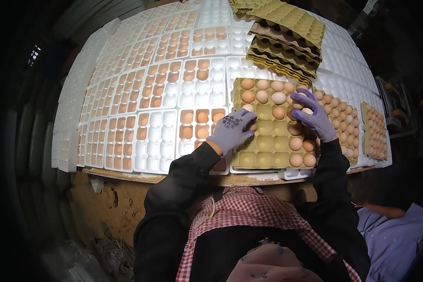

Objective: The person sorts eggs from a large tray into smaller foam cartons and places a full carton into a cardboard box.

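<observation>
A yellowish moulded-pulp egg tray point(264, 159) lies in front of me, with eggs along its far rows and right side and bare cups at the near left. My left hand point(234, 128), in a grey-purple glove, reaches over the tray's left edge. Its thumb and fingers curl around a brown egg point(252, 126). Over the right side of the tray, my right hand point(315, 114) has its gloved fingers spread about a pale egg point(307, 111); whether it grips that egg is hidden. Left of the tray, a white foam egg tray point(187, 145) holds brown eggs in its far rows.
Many white foam trays, some with eggs, cover the table point(127, 175). Stacked pulp trays point(285, 46) rise behind my tray. Further pulp trays of eggs point(342, 123) stand to the right. Foam trays are piled at the left edge point(68, 141). Another person's arm point(384, 210) shows at lower right.
</observation>
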The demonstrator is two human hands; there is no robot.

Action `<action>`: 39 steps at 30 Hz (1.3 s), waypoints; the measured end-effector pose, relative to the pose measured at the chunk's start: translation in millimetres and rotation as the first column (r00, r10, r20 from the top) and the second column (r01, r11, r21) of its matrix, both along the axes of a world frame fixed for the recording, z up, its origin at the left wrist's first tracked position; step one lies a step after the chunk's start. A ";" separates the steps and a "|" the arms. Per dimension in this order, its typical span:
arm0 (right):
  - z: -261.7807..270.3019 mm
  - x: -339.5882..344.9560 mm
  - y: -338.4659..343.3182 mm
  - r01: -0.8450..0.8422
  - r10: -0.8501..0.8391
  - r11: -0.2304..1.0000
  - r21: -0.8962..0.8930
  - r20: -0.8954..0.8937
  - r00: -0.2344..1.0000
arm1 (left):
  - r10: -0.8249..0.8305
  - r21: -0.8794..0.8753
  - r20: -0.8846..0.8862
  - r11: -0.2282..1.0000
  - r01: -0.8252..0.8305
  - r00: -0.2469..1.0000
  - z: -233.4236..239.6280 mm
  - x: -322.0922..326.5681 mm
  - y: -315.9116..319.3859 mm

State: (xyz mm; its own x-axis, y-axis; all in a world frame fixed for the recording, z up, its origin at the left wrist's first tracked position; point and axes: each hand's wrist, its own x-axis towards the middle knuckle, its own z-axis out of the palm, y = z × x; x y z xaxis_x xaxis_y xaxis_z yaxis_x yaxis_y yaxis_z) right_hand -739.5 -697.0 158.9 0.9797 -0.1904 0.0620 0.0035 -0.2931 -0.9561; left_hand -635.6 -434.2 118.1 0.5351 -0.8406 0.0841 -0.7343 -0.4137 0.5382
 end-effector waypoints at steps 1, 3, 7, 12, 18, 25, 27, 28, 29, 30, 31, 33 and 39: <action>-2.2 3.2 2.4 -0.010 0.031 0.822 -0.570 0.027 0.999 | -0.031 -0.172 -0.271 0.985 -0.017 0.962 0.5 4.5 6.2; -10.5 11.0 29.4 -0.021 -0.082 0.490 -0.872 -0.070 0.994 | 0.097 -0.324 -0.087 0.939 -0.120 0.991 -8.8 11.8 14.6; -16.4 30.7 59.3 -0.172 -0.257 0.280 -0.944 -0.246 0.934 | 0.142 0.127 0.397 0.970 -0.208 0.907 7.9 12.2 -11.3; -8.6 32.7 33.1 0.069 -0.115 0.746 -0.662 -0.026 0.993 | 0.273 -0.004 0.263 0.959 -0.283 0.925 -4.2 21.5 -26.1; 9.2 118.1 125.7 -0.091 0.118 0.686 -0.722 -0.013 0.993 | 0.669 -0.148 0.063 0.740 -0.656 0.741 -36.9 63.8 64.0; -63.3 215.8 165.7 -0.365 0.020 0.377 -0.851 -0.386 0.922 | 0.645 -0.195 -0.159 0.722 -0.664 0.748 -66.0 101.7 87.8; -67.2 225.5 168.4 -0.324 0.023 0.479 -0.816 -0.358 0.933 | 0.681 -0.404 -0.151 0.619 -0.674 0.717 -71.7 105.2 96.1; -70.1 231.7 172.0 -0.297 0.109 0.462 -0.836 -0.279 0.954 | 0.658 -0.335 -0.202 0.650 -0.682 0.725 -67.3 112.2 99.7; -73.3 237.5 175.2 -0.266 0.193 0.449 -0.853 -0.197 0.961 | 0.639 -0.280 -0.153 0.703 -0.653 0.754 -81.5 125.6 99.1; -71.6 249.7 179.1 -0.435 0.211 0.292 -0.852 -0.386 0.898 | 0.604 -0.066 -0.176 0.781 -0.621 0.778 -71.6 138.3 101.9; -74.5 253.7 180.9 -0.477 0.184 0.359 -0.802 -0.440 0.879 | 0.568 0.149 -0.206 0.823 -0.549 0.797 -61.8 147.6 103.0; -80.4 246.5 176.6 -0.186 0.094 0.551 -0.814 -0.161 0.982 | 0.565 -0.167 -0.389 0.733 -0.659 0.727 -54.8 145.7 102.7; -96.2 218.8 165.3 -0.325 0.048 0.336 -0.884 -0.328 0.943 | 0.448 -0.097 0.194 0.894 -0.437 0.873 -123.1 190.4 66.7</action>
